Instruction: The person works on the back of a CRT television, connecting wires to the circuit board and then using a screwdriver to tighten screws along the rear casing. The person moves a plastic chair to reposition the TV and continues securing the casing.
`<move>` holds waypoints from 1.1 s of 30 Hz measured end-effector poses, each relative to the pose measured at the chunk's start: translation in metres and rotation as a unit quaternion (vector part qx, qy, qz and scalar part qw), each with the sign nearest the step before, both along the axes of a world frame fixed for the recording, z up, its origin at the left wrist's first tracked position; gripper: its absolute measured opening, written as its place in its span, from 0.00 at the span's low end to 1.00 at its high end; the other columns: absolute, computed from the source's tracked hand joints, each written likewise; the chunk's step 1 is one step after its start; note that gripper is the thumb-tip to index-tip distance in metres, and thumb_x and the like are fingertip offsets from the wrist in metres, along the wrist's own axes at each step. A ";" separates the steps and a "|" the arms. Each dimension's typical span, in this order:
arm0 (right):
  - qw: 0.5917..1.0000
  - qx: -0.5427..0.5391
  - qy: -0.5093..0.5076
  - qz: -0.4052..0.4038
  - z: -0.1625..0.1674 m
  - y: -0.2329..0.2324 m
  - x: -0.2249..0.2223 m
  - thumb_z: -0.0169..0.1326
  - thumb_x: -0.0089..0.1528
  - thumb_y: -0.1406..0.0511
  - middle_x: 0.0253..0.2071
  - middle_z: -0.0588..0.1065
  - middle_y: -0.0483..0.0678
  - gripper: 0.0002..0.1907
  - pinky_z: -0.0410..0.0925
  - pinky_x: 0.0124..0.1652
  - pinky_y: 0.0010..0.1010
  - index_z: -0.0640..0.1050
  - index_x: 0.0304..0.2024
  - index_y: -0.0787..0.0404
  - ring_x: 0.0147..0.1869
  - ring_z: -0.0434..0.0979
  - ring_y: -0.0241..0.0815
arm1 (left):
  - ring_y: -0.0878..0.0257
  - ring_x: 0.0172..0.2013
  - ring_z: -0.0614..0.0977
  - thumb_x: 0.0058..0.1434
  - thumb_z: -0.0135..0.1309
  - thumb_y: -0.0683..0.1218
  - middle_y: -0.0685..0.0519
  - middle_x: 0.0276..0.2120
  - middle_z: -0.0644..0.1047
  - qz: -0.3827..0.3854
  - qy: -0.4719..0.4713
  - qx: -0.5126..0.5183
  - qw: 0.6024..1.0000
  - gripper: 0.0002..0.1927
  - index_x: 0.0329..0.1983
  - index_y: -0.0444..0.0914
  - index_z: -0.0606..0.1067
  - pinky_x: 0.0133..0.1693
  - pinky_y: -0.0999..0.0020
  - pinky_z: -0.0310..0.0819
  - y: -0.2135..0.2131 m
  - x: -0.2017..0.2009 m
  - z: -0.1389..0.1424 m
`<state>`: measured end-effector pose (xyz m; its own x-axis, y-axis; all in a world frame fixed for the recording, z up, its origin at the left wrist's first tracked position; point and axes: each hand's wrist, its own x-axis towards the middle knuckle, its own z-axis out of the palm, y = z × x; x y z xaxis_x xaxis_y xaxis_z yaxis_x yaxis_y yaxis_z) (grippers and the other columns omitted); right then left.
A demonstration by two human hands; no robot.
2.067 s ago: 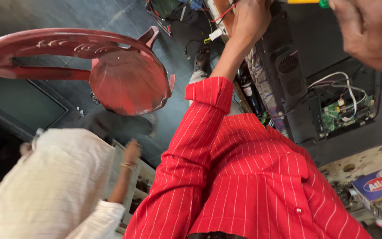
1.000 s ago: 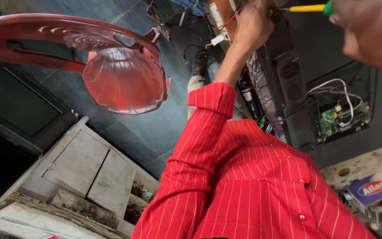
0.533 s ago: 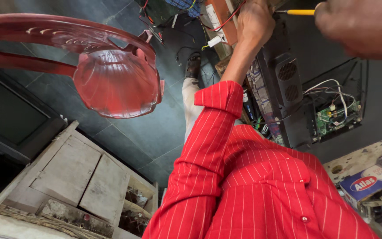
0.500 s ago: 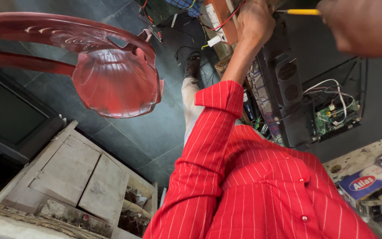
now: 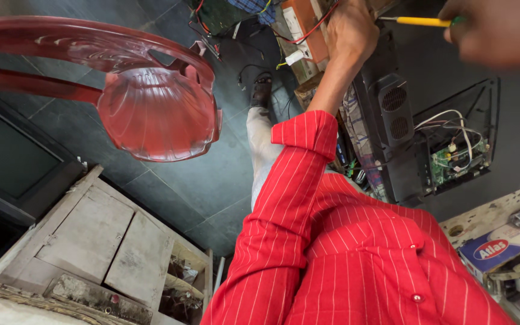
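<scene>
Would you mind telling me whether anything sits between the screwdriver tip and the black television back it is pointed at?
Nothing visible does. The right hand holds the yellow-handled screwdriver, whose metal tip reaches toward the left hand at the upper edge of the open television back. The exact contact spot is hidden behind that hand.

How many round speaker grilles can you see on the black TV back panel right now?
2: upper grille and lower grille, stacked on the black back panel, just left of the open bay holding the green circuit board. Others may be hidden beyond the frame.

Yellow-shafted screwdriver (image 5: 413, 21) lies level, gripped above the black, opened television back (image 5: 452, 150)
</scene>
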<state>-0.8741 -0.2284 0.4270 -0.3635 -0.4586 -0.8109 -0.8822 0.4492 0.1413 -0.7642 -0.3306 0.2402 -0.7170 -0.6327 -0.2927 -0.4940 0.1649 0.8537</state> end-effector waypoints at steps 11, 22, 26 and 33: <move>0.984 -0.102 0.006 0.149 0.000 0.014 0.022 0.56 0.62 0.66 0.33 0.77 0.59 0.18 0.67 0.22 0.37 0.75 0.56 0.55 0.25 0.74 0.49 | 0.41 0.37 0.83 0.53 0.57 0.45 0.40 0.31 0.81 0.052 0.074 -0.047 0.995 0.07 0.32 0.37 0.78 0.40 0.50 0.78 0.005 0.000 -0.011; 0.928 -0.007 -0.060 -0.368 -0.009 -0.025 0.007 0.59 0.62 0.66 0.30 0.75 0.61 0.21 0.68 0.21 0.39 0.75 0.57 0.57 0.24 0.73 0.48 | 0.41 0.40 0.83 0.54 0.59 0.48 0.41 0.33 0.81 0.034 0.071 -0.029 0.996 0.11 0.36 0.37 0.78 0.41 0.49 0.78 0.003 0.001 -0.015; 0.982 -0.176 -0.014 0.061 -0.005 -0.010 0.021 0.57 0.58 0.67 0.33 0.76 0.55 0.22 0.70 0.26 0.37 0.77 0.56 0.59 0.27 0.75 0.46 | 0.42 0.41 0.83 0.56 0.58 0.47 0.41 0.35 0.81 0.016 0.047 -0.013 0.999 0.09 0.37 0.38 0.79 0.42 0.48 0.77 0.006 0.003 -0.019; 0.986 -0.110 -0.006 0.124 -0.024 0.032 0.016 0.53 0.59 0.71 0.36 0.73 0.53 0.23 0.71 0.28 0.39 0.76 0.58 0.65 0.31 0.76 0.49 | 0.42 0.39 0.83 0.56 0.57 0.47 0.41 0.33 0.81 0.025 0.060 -0.033 0.997 0.07 0.35 0.41 0.80 0.40 0.47 0.76 0.012 0.002 -0.023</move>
